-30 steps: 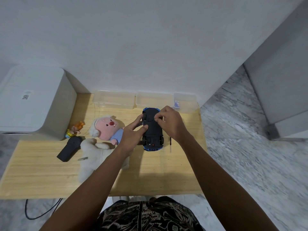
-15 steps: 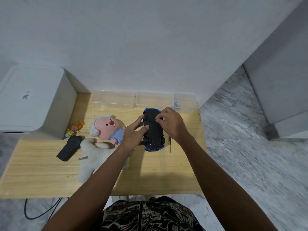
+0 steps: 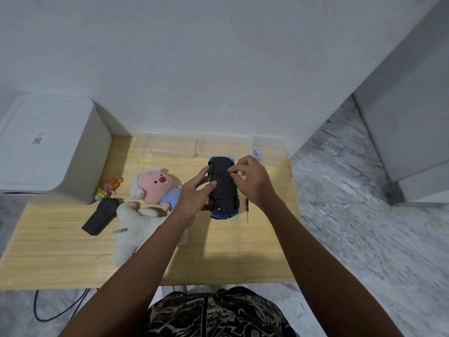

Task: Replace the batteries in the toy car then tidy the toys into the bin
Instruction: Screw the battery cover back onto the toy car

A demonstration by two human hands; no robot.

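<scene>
Both hands [image 3: 220,184] on upturned car [image 3: 223,188] — lettering unreadable.

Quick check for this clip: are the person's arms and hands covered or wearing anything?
No. Both forearms are bare to the frame's edge, with no sleeves showing. The left hand and right hand have no gloves, and I see no rings, watch or bands. Dark patterned clothing shows only at the lap.
</scene>
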